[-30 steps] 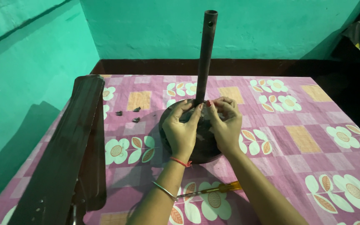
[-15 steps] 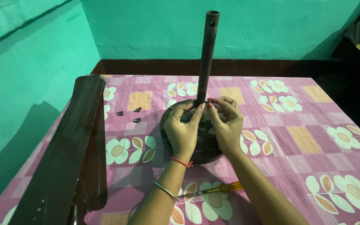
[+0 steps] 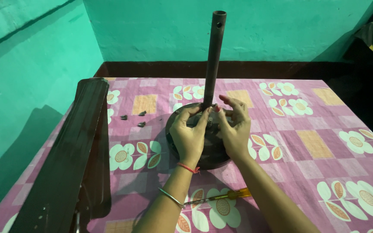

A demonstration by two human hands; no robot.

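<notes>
A dark round fan motor body [image 3: 221, 157] lies on a pink flowered cloth [image 3: 311, 142], with a dark metal rod [image 3: 215, 56] standing upright from its middle. My left hand [image 3: 189, 137] and my right hand [image 3: 235, 128] both rest on top of the motor, fingertips pinched together at the foot of the rod. What the fingertips hold there is too small to make out. A red thread and a thin bangle sit on my left wrist.
Long dark fan blades [image 3: 72, 159] are stacked along the left edge of the cloth. Three small dark screws [image 3: 134, 118] lie left of the motor. A screwdriver with a yellow handle [image 3: 227, 196] lies near my forearms. Green walls stand behind and to the left.
My fingertips have shifted slightly at the rod's foot, the right hand's fingers lifting a little. The motor, rod and blades stay where they were.
</notes>
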